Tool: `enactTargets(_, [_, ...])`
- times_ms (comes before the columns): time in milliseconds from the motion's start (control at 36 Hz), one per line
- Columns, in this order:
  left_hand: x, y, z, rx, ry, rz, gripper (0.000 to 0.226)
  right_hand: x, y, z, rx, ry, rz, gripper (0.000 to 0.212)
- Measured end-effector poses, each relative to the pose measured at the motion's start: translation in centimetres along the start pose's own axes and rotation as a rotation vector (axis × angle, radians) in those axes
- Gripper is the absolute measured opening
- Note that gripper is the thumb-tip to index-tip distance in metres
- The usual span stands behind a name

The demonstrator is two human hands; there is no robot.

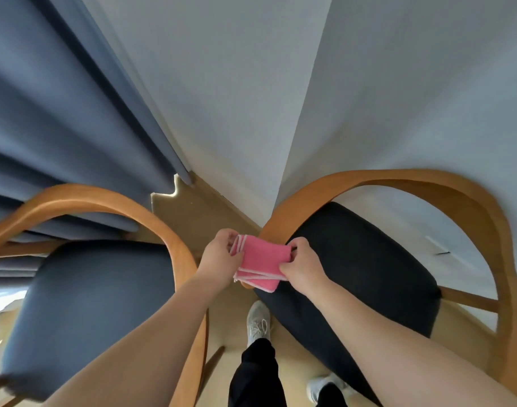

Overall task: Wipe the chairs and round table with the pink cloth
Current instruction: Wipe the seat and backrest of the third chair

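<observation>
A folded pink cloth [261,261] with white edging hangs in the air between two chairs. My left hand [222,254] pinches its left edge and my right hand [303,267] pinches its right edge. On the left stands a chair with a blue-grey seat [84,312] and a curved wooden frame [110,201]. On the right stands a chair with a black seat [363,274] and a curved wooden back [427,180]. The cloth hovers over the black seat's left edge. No round table is in view.
A blue curtain [60,118] hangs at the left behind the blue-grey chair. White walls [222,98] meet in a corner ahead. My feet in white shoes [258,323] stand on the tan floor [198,210] between the chairs.
</observation>
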State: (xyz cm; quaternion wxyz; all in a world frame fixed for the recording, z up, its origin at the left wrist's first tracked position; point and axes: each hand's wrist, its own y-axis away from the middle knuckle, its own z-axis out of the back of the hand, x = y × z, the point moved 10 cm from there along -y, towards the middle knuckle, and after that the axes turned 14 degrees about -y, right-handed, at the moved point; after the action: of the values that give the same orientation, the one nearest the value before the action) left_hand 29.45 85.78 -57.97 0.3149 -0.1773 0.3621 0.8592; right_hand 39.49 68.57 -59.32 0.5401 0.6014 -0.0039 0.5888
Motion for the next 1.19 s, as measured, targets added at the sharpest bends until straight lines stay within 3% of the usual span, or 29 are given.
enactTargets(167, [1.2,-1.0,-1.9,0.022,0.007,0.0,0.037,-0.7,-1.0,-0.5,0.07,0.213,0.048,0.037])
enactTargets(278, [2.0,-1.2,-1.7,-0.02,0.056,0.019,0.031,0.2,-1.3,-1.2,0.15,0.405,0.161,0.055])
enactTargets(333, [2.3,-1.0,-1.3,-0.044,0.077,0.028,0.028,1.7,-0.8,-1.8,0.168,0.662,0.355,0.061])
enactTargets(417, [3.5,-0.3,-0.5,-0.097,0.106,0.063,0.027,4.3,1.3,-3.9,0.219,0.963,0.816,0.052])
enactTargets(500, [4.6,0.5,0.1,-0.144,0.073,0.084,0.028,4.7,3.4,-6.8,0.417,1.008,1.167,0.043])
enactTargets(583, [5.7,1.4,0.3,-0.179,0.072,0.105,0.028,4.0,4.2,-10.1,0.539,1.082,1.363,0.037])
enactTargets(750, [7.4,2.9,-0.1,-0.206,0.088,0.156,0.025,1.5,-0.1,-13.3,0.611,1.346,1.15,0.056])
enactTargets(917, [6.7,3.2,-0.7,-0.226,0.035,0.118,0.025,2.6,-0.8,-12.9,0.517,1.217,1.279,0.048])
enactTargets(1194, [3.8,2.5,-1.7,-0.19,-0.082,0.071,0.027,5.2,-4.7,-9.2,0.414,1.154,1.183,0.04])
